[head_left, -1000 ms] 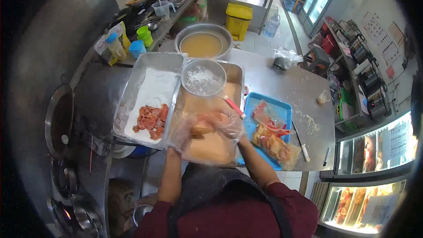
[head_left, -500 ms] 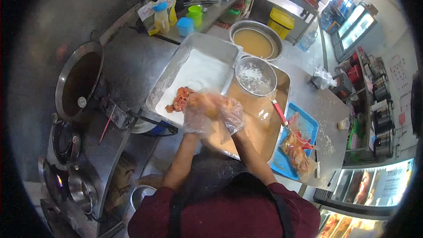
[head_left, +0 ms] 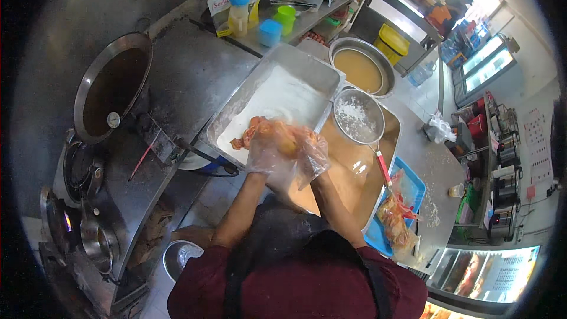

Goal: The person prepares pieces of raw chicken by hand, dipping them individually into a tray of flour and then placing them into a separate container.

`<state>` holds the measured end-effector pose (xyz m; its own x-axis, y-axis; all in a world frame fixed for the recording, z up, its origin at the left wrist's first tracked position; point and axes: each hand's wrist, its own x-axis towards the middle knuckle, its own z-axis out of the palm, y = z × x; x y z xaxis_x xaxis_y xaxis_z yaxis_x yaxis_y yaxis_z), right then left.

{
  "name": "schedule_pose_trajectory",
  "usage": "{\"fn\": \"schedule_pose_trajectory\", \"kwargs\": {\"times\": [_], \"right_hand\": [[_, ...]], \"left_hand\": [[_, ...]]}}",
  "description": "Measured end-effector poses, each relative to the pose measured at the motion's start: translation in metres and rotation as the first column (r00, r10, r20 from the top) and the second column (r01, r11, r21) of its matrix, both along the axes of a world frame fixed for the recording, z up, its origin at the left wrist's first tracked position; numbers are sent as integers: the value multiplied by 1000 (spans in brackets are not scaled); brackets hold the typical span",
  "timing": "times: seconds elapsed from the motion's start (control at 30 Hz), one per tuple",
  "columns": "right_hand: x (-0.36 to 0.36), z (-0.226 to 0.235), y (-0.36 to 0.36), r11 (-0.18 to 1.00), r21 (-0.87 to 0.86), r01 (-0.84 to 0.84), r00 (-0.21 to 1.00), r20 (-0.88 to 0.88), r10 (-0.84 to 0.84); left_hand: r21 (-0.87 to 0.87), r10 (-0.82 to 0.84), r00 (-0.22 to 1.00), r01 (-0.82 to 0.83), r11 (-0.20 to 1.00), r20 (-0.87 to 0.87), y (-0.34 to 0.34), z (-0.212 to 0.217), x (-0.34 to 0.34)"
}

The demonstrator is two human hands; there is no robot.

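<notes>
Both my hands wear loose clear plastic gloves and are cupped close together at the near edge of a metal tray of white flour [head_left: 282, 85]. Reddish raw meat pieces [head_left: 253, 132] lie on the flour, against the fingers of my left hand [head_left: 267, 152]. Between that hand and my right hand [head_left: 313, 152] is more orange-tinged meat, blurred and partly hidden by the plastic. My fingers curl around it. Right beside sits a second metal tray with tan liquid [head_left: 339, 184], partly under my right hand.
A red-handled strainer [head_left: 359, 116] with white crumbs rests over the liquid tray. Behind stands a round pan of yellowish liquid [head_left: 358, 71]. A blue tray [head_left: 416, 183] holds bagged food [head_left: 394, 221] at right. A wok of dark liquid [head_left: 115, 85] is at left.
The whole view has shifted, so the trays appear farther right. Relative to them, my hands have moved left, closer over the flour and the meat pieces.
</notes>
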<state>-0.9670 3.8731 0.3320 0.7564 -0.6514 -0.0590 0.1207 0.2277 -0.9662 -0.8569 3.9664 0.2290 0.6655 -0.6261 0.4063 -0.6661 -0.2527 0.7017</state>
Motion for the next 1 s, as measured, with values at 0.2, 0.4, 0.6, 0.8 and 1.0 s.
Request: {"fn": "schedule_pose_trajectory", "kwargs": {"times": [0.2,0.4,0.6,0.8,1.0], "right_hand": [[6,30,-29,982,-36,-185,961,-217,173],[20,21,-28,695,-568,-441,898,-279,341],[18,6,-33,762,-420,-493,848,-426,315],[8,-22,-52,930,-94,-356,931,-121,344],[11,26,-69,903,-253,-347,922,-270,278]], "left_hand": [[-480,-159,815,-160,862,-557,-2,26,1],[119,162,972,-142,983,-170,5,49,24],[354,-112,976,41,934,184,8,58,26],[-469,-440,568,105,877,-695,3,86,-7],[-407,-380,780,177,896,-497,7,85,-15]]}}
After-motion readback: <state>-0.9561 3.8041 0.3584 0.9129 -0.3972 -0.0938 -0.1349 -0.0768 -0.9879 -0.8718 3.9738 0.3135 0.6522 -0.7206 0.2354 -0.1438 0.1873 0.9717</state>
